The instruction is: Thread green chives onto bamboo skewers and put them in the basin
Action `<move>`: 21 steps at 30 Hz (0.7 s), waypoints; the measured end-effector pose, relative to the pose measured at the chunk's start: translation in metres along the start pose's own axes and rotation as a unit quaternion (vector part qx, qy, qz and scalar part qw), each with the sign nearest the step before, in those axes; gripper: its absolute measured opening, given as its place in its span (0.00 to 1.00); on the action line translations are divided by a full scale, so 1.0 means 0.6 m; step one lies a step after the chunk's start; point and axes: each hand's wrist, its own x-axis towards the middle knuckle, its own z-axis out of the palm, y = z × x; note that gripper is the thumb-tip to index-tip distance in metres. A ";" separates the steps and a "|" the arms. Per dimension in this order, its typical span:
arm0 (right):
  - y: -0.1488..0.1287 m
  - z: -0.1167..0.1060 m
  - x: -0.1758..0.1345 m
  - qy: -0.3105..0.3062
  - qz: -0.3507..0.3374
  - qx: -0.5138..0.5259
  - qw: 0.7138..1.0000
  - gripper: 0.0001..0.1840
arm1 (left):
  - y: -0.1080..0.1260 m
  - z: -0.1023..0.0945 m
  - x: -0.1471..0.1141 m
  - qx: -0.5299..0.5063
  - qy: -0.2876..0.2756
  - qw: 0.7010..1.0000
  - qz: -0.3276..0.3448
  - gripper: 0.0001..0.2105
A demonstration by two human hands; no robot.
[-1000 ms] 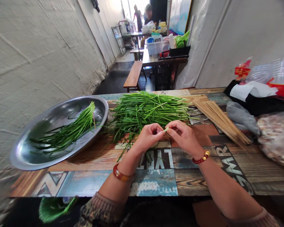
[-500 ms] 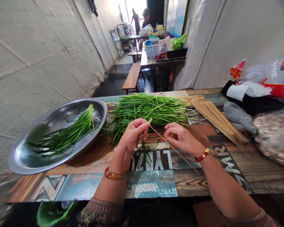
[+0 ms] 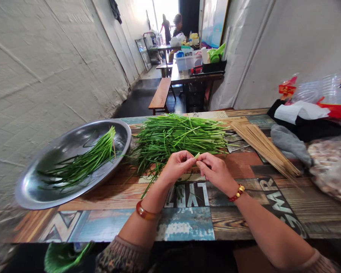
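Observation:
My left hand [image 3: 180,165] is closed in a pinch on a few garlic chives [image 3: 197,156], whose pale cut ends poke up past the fingertips. My right hand [image 3: 216,170] meets it there, thumb and fingers pressed together at those ends; what it grips is hidden, and the bamboo skewer seen earlier does not show. Just beyond both hands lies a big heap of garlic chives [image 3: 182,132]. Left of it, a steel basin [image 3: 83,142] holds a bunch of chives [image 3: 88,163] with a skewer through its pale ends. Thin bamboo skewers [image 3: 267,148] lie in a pile at the right.
Plastic bags [image 3: 332,167] and a black bag [image 3: 304,127] crowd the table's right end. Behind the patchwork table [image 3: 187,223] stand a wooden bench [image 3: 160,93] and another table with a plastic bin [image 3: 187,62]. Two people are far back.
My hands have come together; the right moved in to the left's fingertips. The skewer that slanted between them has gone from sight. The whole view has shifted slightly.

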 end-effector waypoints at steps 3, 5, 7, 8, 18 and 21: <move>0.005 0.008 0.001 0.021 0.018 0.039 0.999 0.11 | -0.005 0.005 0.003 -0.005 0.010 1.000 0.009 0.15; 0.008 0.012 0.002 0.019 0.038 0.087 0.995 0.14 | -0.008 0.005 0.004 -0.006 0.010 1.000 0.014 0.15; 0.009 0.014 0.003 0.010 0.047 0.132 0.990 0.16 | -0.010 0.002 0.004 -0.005 -0.010 1.000 0.009 0.15; 0.008 0.013 0.004 0.008 0.049 0.149 0.988 0.16 | -0.010 0.000 0.004 -0.002 -0.016 1.000 0.010 0.15; 0.020 -0.001 0.012 0.036 0.030 0.144 0.988 0.14 | 0.020 -0.034 0.040 0.207 0.194 0.942 0.177 0.09; 0.029 0.002 0.016 0.038 0.024 0.128 0.991 0.14 | 0.038 -0.032 0.056 0.339 0.215 0.886 0.232 0.08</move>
